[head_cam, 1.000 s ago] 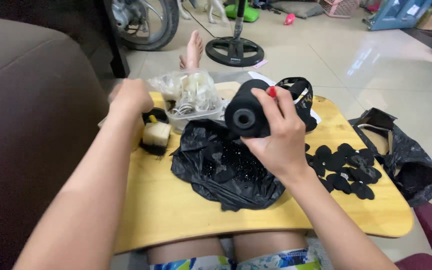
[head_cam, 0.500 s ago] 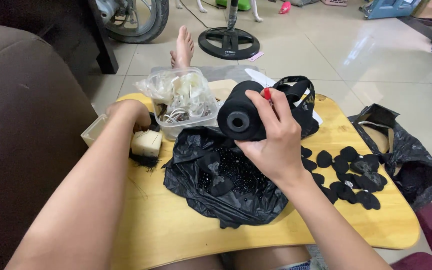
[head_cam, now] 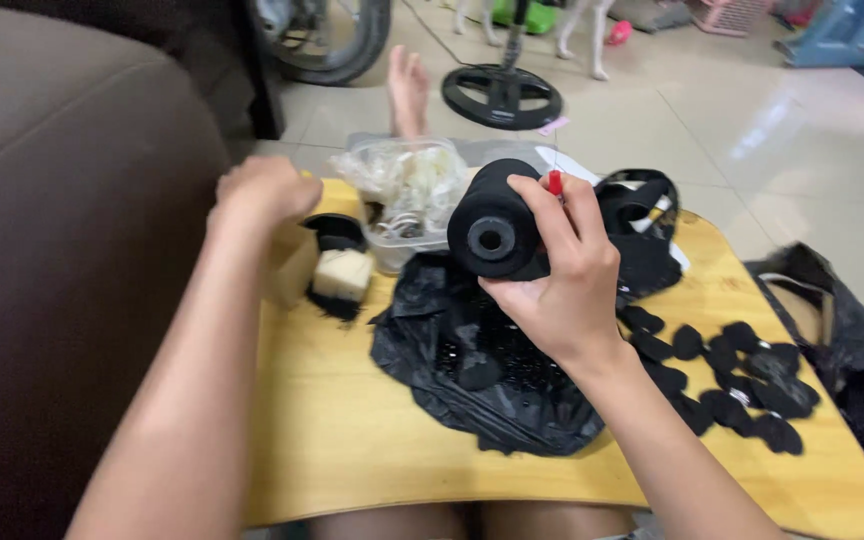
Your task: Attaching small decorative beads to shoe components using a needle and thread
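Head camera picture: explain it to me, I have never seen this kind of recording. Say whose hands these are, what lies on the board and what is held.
A camera on a person's head looks down at that person's two bare hands over a wooden lap board. The right hand grips a black thread spool, its hollow end facing the camera. The left hand hovers, fingers curled, over a small pale block at the board's far left. Also there: a black plastic bag, a clear tub and small black fabric pieces.
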